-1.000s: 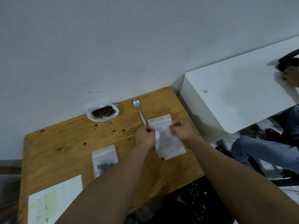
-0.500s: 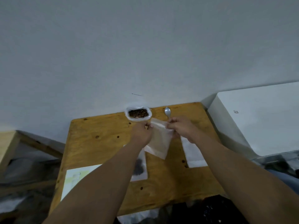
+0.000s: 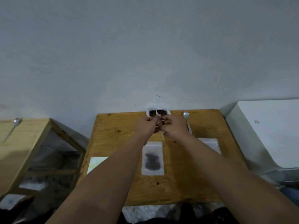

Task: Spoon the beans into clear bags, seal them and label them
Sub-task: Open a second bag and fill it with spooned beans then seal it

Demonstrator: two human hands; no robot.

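Two hands meet over the far middle of the wooden table, both pinching one clear bag at its top. The left hand and right hand have their fingers curled, knuckles nearly touching. The bag is lifted and turned edge-on, so it shows as a thin pale strip whose long axis runs from the fingertips down toward the person, between the wrists. I cannot tell whether its mouth is open.

Three bags are in sight: the held one, a filled bag lying flat just nearer than the hands, and an empty bag under the right forearm. One dish of beans sits against the wall just beyond the fingers. Two spoons: one spoon just right of the right hand, a second spoon on the neighbouring table. One label sheet lies left.
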